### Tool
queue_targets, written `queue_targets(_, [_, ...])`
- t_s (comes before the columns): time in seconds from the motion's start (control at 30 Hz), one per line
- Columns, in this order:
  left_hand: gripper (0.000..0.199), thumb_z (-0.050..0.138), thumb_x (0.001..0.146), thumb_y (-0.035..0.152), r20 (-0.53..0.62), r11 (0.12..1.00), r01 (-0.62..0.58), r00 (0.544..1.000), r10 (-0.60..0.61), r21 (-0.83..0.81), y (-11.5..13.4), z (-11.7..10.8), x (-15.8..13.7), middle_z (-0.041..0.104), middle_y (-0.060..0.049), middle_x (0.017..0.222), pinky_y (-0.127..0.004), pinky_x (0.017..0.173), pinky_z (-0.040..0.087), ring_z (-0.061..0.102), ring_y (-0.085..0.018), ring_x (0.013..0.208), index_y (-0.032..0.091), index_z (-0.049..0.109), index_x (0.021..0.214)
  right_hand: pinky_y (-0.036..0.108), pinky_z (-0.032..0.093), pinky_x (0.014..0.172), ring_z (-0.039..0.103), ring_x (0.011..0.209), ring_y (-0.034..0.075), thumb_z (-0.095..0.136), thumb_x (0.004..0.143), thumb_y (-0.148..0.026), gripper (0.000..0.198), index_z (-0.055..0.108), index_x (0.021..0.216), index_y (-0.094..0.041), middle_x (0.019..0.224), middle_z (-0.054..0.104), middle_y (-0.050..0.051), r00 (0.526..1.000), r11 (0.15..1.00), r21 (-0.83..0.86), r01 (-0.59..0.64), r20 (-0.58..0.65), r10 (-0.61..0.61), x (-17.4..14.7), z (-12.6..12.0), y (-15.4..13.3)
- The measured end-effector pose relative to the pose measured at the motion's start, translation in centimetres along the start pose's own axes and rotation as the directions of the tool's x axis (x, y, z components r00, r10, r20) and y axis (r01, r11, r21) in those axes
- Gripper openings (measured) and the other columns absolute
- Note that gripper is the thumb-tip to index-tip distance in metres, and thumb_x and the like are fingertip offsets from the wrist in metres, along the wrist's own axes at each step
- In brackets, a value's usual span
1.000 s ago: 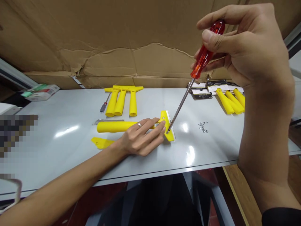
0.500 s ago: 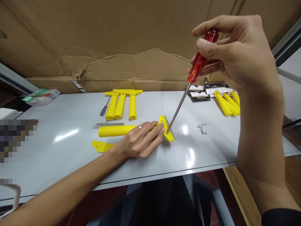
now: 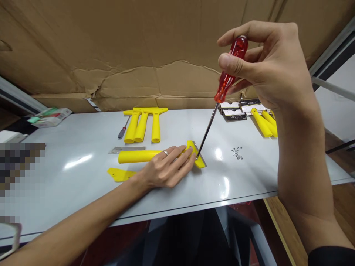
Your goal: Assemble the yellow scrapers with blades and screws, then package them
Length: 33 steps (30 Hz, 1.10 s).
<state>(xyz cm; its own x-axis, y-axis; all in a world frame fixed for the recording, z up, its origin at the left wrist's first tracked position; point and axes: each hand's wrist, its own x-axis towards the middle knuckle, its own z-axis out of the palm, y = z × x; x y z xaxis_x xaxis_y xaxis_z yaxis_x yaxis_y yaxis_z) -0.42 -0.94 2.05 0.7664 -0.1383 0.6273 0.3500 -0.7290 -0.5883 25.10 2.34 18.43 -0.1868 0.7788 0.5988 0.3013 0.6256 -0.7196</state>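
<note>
My right hand [image 3: 266, 66] grips the red handle of a screwdriver [image 3: 231, 70], its shaft slanting down to a screw on a yellow scraper's head. That scraper [image 3: 138, 156] lies flat on the table, with a metal blade along the right edge of its head. Across its neck lies my left hand [image 3: 168, 166], fingers closed over it and pressing it down. Beneath the handle, a loose yellow head plate [image 3: 119, 174] lies partly behind my left wrist. Just above the handle is a flat metal blade [image 3: 127, 149].
Three yellow scraper handles [image 3: 142, 125] stand at the back beside a small screwdriver [image 3: 122, 131]. Small screws or nuts [image 3: 237, 152] lie right of the scraper. Packaged scrapers [image 3: 260, 122] are at back right, a box [image 3: 52, 117] at back left. Cardboard [image 3: 166, 48] walls the back.
My right hand and the screwdriver handle have shifted slightly left, so the shaft stands a little steeper. The left hand keeps its hold on the scraper.
</note>
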Motion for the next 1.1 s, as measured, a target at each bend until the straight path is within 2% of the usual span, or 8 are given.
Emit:
queue_targets(0.13, [0.013,0.064,0.095,0.006,-0.005,1.0,-0.019,1.0,0.019,0.025,0.2,0.1,0.0,0.084,-0.011,0.101,-0.031,0.065,0.067,0.082,-0.025,0.089,0.011,0.075,0.101,0.021,0.047,0.042,0.059,0.055,0.008,0.079,0.089,-0.042,0.027,0.07,0.093,-0.016,0.073,0.058,-0.001,0.992,0.99,-0.099,0.105,-0.063,-0.111,0.1,0.9,0.1])
queue_targets(0.2, [0.013,0.066,0.094,0.008,0.002,0.999,-0.023,1.0,0.022,0.043,0.3,0.1,-0.1,0.084,-0.01,0.102,-0.03,0.065,0.067,0.082,-0.025,0.09,0.014,0.074,0.102,0.02,0.043,0.04,0.055,0.054,0.006,0.069,0.097,-0.042,0.024,0.07,0.101,-0.018,0.078,0.059,-0.001,0.991,0.987,-0.088,0.131,-0.006,-0.132,0.2,0.7,0.5])
queue_targets(0.37, [0.01,0.068,0.094,0.009,-0.007,0.999,-0.031,1.0,0.031,0.041,0.2,0.0,0.0,0.084,-0.008,0.103,-0.031,0.062,0.064,0.082,-0.026,0.089,0.016,0.074,0.097,0.019,0.049,0.046,0.074,0.083,0.016,0.084,0.084,-0.031,0.053,0.061,0.131,-0.025,0.085,0.065,-0.001,0.988,0.997,0.074,-0.017,0.157,0.005,0.4,-0.8,1.0])
queue_targets(0.57, [0.014,0.065,0.093,0.008,-0.055,0.998,0.006,0.998,-0.003,0.066,-0.3,-0.2,0.2,0.084,-0.003,0.106,-0.03,0.062,0.063,0.082,-0.025,0.094,0.019,0.074,0.093,0.017,0.032,0.039,0.073,0.075,0.013,0.082,0.085,-0.031,0.036,0.063,0.114,-0.019,0.079,0.061,-0.003,0.994,0.974,0.2,0.102,0.013,-0.107,0.5,-0.5,1.2])
queue_targets(0.73, [0.022,0.06,0.094,0.007,-0.087,0.994,0.086,0.993,-0.08,0.067,-0.4,0.1,-0.5,0.084,-0.003,0.106,-0.032,0.062,0.066,0.083,-0.026,0.095,0.02,0.075,0.104,0.022,0.032,0.039,0.073,0.076,0.016,0.079,0.088,-0.031,0.034,0.062,0.115,-0.018,0.082,0.061,0.0,0.989,0.968,0.205,0.145,-0.036,-0.141,0.4,-0.3,1.3])
queue_targets(0.87, [0.027,0.065,0.091,0.006,-0.099,0.988,0.151,0.984,-0.149,0.017,-0.3,0.0,-1.0,0.083,-0.001,0.114,-0.034,0.066,0.067,0.082,-0.028,0.1,0.026,0.075,0.107,0.027,0.028,0.036,0.065,0.062,0.012,0.087,0.081,-0.039,0.033,0.064,0.095,-0.02,0.081,0.059,0.0,0.976,0.97,0.144,0.196,-0.127,-0.178,0.6,-0.1,1.4])
queue_targets(1.0, [0.02,0.068,0.089,0.006,-0.097,0.988,0.108,0.991,-0.097,0.111,-0.4,-0.1,-0.7,0.083,0.002,0.114,-0.034,0.072,0.068,0.081,-0.026,0.102,0.025,0.074,0.093,0.018,0.029,0.04,0.047,0.049,0.003,0.079,0.09,-0.035,0.031,0.056,0.081,-0.016,0.07,0.047,-0.004,0.931,0.973,0.004,0.229,-0.294,-0.218,1.2,0.4,1.4])
queue_targets(1.1, [0.017,0.064,0.091,0.007,-0.102,0.991,0.093,0.991,-0.083,0.092,-0.5,0.0,-0.4,0.083,-0.002,0.114,-0.035,0.072,0.065,0.08,-0.027,0.104,0.021,0.074,0.09,0.013,0.036,0.05,0.046,0.054,-0.001,0.072,0.095,-0.033,0.03,0.054,0.082,-0.014,0.074,0.043,-0.003,0.843,0.962,-0.114,0.248,-0.465,-0.272,1.8,-0.6,1.7])
